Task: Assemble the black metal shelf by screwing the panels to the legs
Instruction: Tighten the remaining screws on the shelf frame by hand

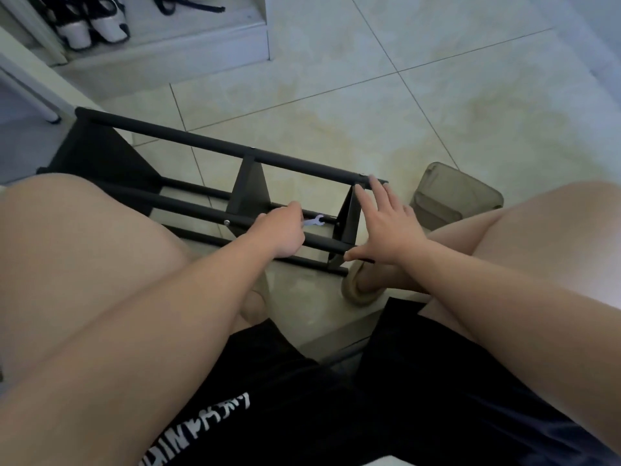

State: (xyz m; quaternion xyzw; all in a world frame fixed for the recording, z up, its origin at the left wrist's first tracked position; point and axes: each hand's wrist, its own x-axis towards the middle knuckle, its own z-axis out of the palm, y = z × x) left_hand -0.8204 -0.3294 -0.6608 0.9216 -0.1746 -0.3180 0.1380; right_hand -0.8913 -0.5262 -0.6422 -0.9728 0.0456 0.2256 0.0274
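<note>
We are fastening the end panel (346,215) of the black metal shelf (215,146), which lies on its side on the floor at 12 o'clock. Our left hand (280,230) pinches a small wrench (316,220). Our right hand (383,227), grip open, steadies the panel at 3 o'clock. Next, we think, the wrench must meet its nut.

Beige tiled floor (336,79) throughout. 11 o'clock: low white shelf (215,45) holding black-and-white shoes (90,28). 3 o'clock: khaki item (457,193), type unclear. Just below centre, toward 5: tan slipper (356,290). 6 o'clock: black shorts (403,398) with white lettering (198,422).
</note>
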